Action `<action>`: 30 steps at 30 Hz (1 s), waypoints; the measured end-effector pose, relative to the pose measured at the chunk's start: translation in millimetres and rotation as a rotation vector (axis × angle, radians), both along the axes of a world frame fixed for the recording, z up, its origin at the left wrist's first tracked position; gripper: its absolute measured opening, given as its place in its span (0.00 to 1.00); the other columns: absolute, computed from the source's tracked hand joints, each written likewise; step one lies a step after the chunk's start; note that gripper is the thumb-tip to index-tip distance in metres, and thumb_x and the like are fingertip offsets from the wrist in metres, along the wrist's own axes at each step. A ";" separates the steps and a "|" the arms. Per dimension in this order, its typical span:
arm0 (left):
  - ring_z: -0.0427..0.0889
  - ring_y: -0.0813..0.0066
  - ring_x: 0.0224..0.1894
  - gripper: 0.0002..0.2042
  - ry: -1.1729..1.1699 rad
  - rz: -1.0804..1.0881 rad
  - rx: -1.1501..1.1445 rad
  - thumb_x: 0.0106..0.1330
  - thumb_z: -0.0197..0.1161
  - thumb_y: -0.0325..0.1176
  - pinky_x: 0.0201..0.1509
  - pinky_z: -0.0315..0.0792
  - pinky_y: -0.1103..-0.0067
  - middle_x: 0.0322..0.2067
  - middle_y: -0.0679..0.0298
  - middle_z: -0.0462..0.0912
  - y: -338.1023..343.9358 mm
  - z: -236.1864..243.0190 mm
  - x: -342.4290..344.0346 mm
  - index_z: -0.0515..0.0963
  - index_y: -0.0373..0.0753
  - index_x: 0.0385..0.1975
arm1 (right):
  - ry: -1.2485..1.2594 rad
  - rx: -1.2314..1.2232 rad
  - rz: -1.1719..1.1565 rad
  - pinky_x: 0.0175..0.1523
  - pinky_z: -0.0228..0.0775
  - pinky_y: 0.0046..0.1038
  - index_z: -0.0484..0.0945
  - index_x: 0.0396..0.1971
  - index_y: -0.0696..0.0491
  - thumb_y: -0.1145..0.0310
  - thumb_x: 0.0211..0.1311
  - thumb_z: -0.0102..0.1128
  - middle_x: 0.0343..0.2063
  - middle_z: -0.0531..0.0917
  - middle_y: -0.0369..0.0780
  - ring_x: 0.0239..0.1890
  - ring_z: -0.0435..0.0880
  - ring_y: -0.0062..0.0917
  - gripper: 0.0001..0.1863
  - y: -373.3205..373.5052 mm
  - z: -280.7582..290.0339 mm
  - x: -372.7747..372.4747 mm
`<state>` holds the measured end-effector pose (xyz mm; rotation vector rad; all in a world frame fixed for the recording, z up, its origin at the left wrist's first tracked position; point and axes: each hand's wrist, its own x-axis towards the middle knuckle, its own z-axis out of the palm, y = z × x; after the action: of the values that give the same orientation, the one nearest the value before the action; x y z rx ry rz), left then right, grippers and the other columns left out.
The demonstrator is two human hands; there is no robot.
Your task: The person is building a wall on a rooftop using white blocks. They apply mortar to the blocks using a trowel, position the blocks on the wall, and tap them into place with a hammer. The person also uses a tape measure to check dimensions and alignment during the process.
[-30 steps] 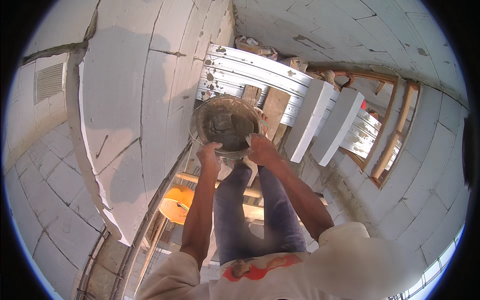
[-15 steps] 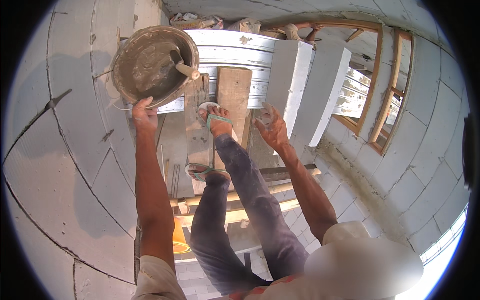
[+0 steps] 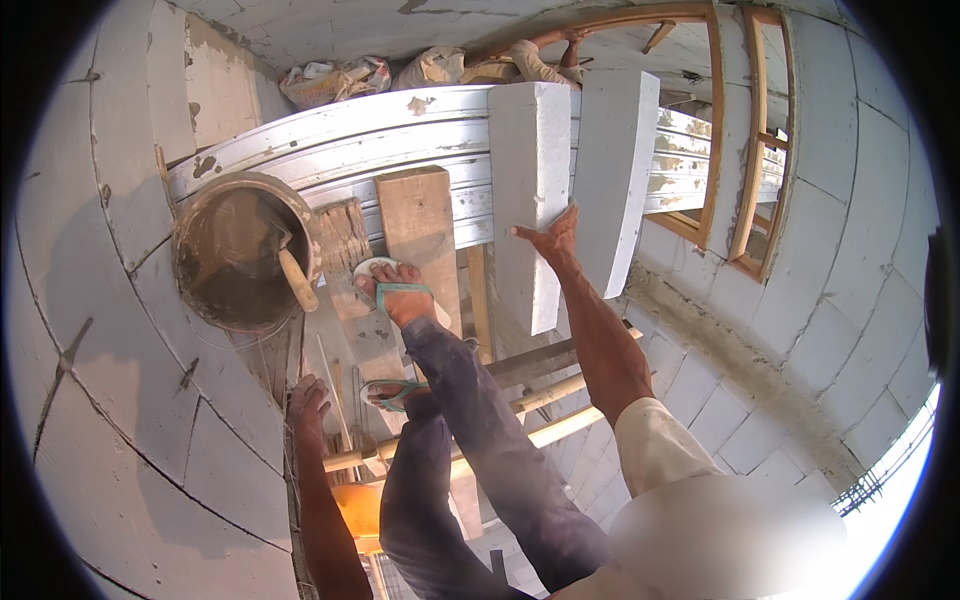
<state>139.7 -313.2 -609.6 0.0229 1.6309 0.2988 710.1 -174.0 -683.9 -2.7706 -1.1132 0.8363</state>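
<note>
The right hand [image 3: 556, 240] spreads thumb and fingers apart across the near end of a pale block [image 3: 515, 170], apparently for purchase; the bucket [image 3: 250, 180] sits at the metal decking's [image 3: 350, 120] left end, probably for easy reach, trowel [image 3: 297, 279] handle outward. Half a second earlier, the left hand [image 3: 309, 402] gripped the bucket's rim; now it is beside the wall [image 3: 150, 400], its hold unclear.

Pale blocks [image 3: 515, 180]: matt, fine-grained, look like concrete. Bucket [image 3: 308, 225]: plastic-looking, dull, caked rim. Mortar [image 3: 225, 245] in it: damp-looking, fairly smooth. Trowel handle [image 3: 298, 280]: bare wood, smooth. Wide plank [image 3: 418, 220]: wood, rough, matt, stained. Sheeting [image 3: 340, 125]: ribbed, metal-looking, glossy w/ dull splashes. Wall [image 3: 130, 390]: matt masonry, rough jts. Trousers [image 3: 480, 400]: dk matt cloth. Window frame [image 3: 718, 110]: wood, unpainted-looking.
</note>
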 end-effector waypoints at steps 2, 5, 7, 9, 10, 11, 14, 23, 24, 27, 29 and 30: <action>0.78 0.64 0.62 0.29 -0.086 -0.198 -0.025 0.69 0.69 0.35 0.69 0.70 0.65 0.61 0.50 0.78 -53.5 29.2 2.1 0.68 0.28 0.66 | 0.246 -0.017 -0.135 0.64 0.75 0.43 0.55 0.66 0.68 0.58 0.39 0.88 0.59 0.76 0.60 0.62 0.79 0.49 0.60 15.2 7.9 0.3; 0.78 0.63 0.63 0.30 -0.234 -0.473 -0.182 0.70 0.68 0.37 0.69 0.70 0.68 0.63 0.52 0.78 -113.2 79.9 16.7 0.69 0.32 0.68 | 0.107 -0.180 -0.055 0.60 0.79 0.41 0.59 0.64 0.64 0.57 0.38 0.88 0.53 0.81 0.58 0.54 0.85 0.50 0.56 18.5 28.6 -5.4; 0.75 0.62 0.67 0.32 -0.379 -0.501 -0.330 0.71 0.67 0.39 0.73 0.67 0.68 0.67 0.52 0.74 -116.8 109.8 20.0 0.67 0.33 0.71 | 0.100 -0.138 -0.063 0.60 0.78 0.43 0.61 0.60 0.64 0.59 0.39 0.87 0.50 0.82 0.59 0.54 0.85 0.51 0.53 7.2 48.0 -9.7; 0.71 0.62 0.72 0.34 -0.558 -0.329 -0.524 0.72 0.66 0.42 0.77 0.62 0.69 0.73 0.52 0.68 -100.2 150.3 16.1 0.65 0.35 0.74 | 0.108 -0.122 -0.064 0.60 0.78 0.44 0.62 0.59 0.65 0.60 0.40 0.86 0.49 0.83 0.59 0.53 0.85 0.52 0.51 -16.8 82.6 -20.7; 0.72 0.64 0.71 0.33 -0.570 -0.212 -0.511 0.74 0.64 0.43 0.76 0.63 0.71 0.72 0.54 0.70 -100.3 161.5 15.1 0.65 0.35 0.75 | 0.119 -0.117 -0.050 0.60 0.78 0.44 0.62 0.59 0.65 0.59 0.40 0.86 0.48 0.83 0.58 0.53 0.85 0.52 0.51 -27.2 106.2 -26.5; 0.73 0.66 0.70 0.32 -0.581 -0.095 -0.500 0.75 0.62 0.43 0.75 0.64 0.72 0.70 0.56 0.72 -102.3 173.8 12.0 0.64 0.34 0.75 | 0.129 -0.115 -0.035 0.60 0.77 0.44 0.62 0.59 0.64 0.59 0.40 0.86 0.47 0.83 0.58 0.53 0.85 0.52 0.51 -42.8 130.1 -32.1; 0.73 0.69 0.69 0.30 -0.542 -0.096 -0.337 0.77 0.58 0.41 0.74 0.63 0.73 0.69 0.57 0.73 -108.1 210.0 10.0 0.64 0.34 0.75 | 0.211 -0.051 0.005 0.61 0.76 0.46 0.63 0.61 0.61 0.57 0.39 0.85 0.48 0.83 0.56 0.54 0.84 0.52 0.51 -96.7 194.6 -47.8; 0.69 0.53 0.74 0.31 -0.064 -0.704 0.233 0.71 0.66 0.42 0.77 0.62 0.64 0.70 0.47 0.72 -57.5 308.7 55.6 0.70 0.33 0.71 | 0.224 -0.209 0.273 0.58 0.77 0.48 0.65 0.63 0.54 0.60 0.39 0.83 0.48 0.84 0.52 0.51 0.86 0.52 0.50 -128.1 429.5 -118.0; 0.69 0.53 0.74 0.31 -0.041 -0.608 0.222 0.73 0.66 0.43 0.77 0.62 0.64 0.71 0.48 0.71 -47.5 332.3 62.9 0.69 0.34 0.71 | 0.233 -0.210 0.330 0.57 0.77 0.48 0.65 0.63 0.54 0.61 0.39 0.83 0.47 0.84 0.52 0.50 0.86 0.52 0.49 -135.5 454.4 -124.5; 0.65 0.55 0.76 0.33 -0.249 0.025 0.299 0.81 0.52 0.53 0.79 0.57 0.60 0.74 0.49 0.67 -59.2 348.0 82.3 0.63 0.34 0.75 | 0.219 -0.209 0.542 0.54 0.78 0.48 0.65 0.64 0.55 0.62 0.39 0.81 0.44 0.85 0.51 0.47 0.87 0.51 0.48 -125.2 512.8 -139.8; 0.60 0.56 0.79 0.36 -0.296 0.159 0.296 0.82 0.42 0.60 0.80 0.52 0.56 0.76 0.50 0.62 -44.5 386.6 91.2 0.57 0.36 0.78 | 0.234 -0.209 0.659 0.52 0.79 0.47 0.67 0.62 0.56 0.61 0.38 0.82 0.45 0.86 0.52 0.47 0.88 0.50 0.48 -124.3 562.4 -150.8; 0.59 0.56 0.79 0.38 -0.346 0.248 0.296 0.82 0.40 0.62 0.81 0.50 0.55 0.77 0.50 0.60 -43.7 389.0 97.3 0.55 0.36 0.79 | 0.223 -0.194 0.716 0.52 0.79 0.46 0.68 0.61 0.57 0.60 0.37 0.83 0.45 0.86 0.52 0.46 0.88 0.50 0.48 -116.3 579.9 -155.1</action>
<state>237.0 -356.9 -220.6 -0.0064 1.2353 0.6948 555.0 -290.3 -104.0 -2.2990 -2.1013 1.3224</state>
